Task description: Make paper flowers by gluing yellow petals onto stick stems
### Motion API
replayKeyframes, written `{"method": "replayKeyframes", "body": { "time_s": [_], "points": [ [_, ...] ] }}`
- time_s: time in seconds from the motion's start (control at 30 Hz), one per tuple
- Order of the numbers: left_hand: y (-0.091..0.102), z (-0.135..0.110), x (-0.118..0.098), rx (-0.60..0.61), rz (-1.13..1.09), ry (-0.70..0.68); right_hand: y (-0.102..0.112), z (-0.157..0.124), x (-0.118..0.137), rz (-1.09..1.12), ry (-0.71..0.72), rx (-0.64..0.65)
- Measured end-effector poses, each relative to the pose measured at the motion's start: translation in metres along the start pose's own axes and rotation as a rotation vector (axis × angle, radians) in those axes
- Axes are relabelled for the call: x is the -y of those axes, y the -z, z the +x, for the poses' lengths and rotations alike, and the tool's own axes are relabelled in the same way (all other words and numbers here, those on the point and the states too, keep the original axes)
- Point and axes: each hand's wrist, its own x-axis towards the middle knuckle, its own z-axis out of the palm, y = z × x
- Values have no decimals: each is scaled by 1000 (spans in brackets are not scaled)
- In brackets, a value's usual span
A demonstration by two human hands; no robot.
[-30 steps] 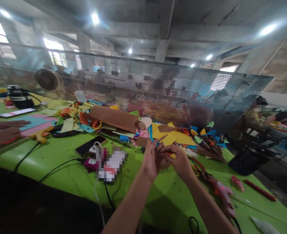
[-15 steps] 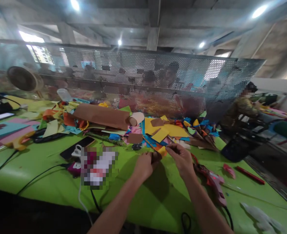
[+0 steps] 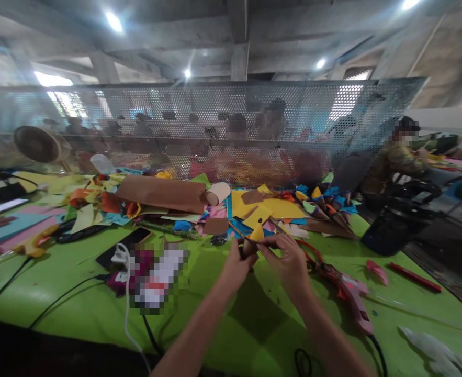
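Observation:
My left hand (image 3: 234, 267) is closed around a small rolled paper piece (image 3: 257, 232), brown below with a yellow part sticking up. My right hand (image 3: 288, 262) meets it from the right, thumb and fingers pinched at its brown edge. The fingers hide much of the piece. Both hands are just above the green table (image 3: 199, 314), in front of the heap of coloured paper. A pink glue gun (image 3: 354, 298) lies right of my right hand, its cord running to the front edge.
A brown paper roll (image 3: 164, 192) and yellow sheets (image 3: 281, 205) lie behind my hands. Leftward are a phone (image 3: 123, 246), a purple power strip (image 3: 126, 275) and a yellow glue gun (image 3: 34, 242). A red stick (image 3: 415, 277) lies right. Someone sits beyond a black bin (image 3: 393, 225).
My right fingers have come in against the paper piece and meet my left hand. The yellow part now points up rather than rightward. The view has shifted slightly.

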Motion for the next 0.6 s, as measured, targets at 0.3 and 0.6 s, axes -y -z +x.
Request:
{"method": "replayKeyframes", "body": {
  "time_s": [0.3, 0.6],
  "points": [
    [-3, -10, -14, -43, -68, 101, 0, -2, 6, -162, 96, 24],
    [-5, -15, -14, -11, -132, 64, -2, -3, 6, -218, 155, 38]
  ]
}}
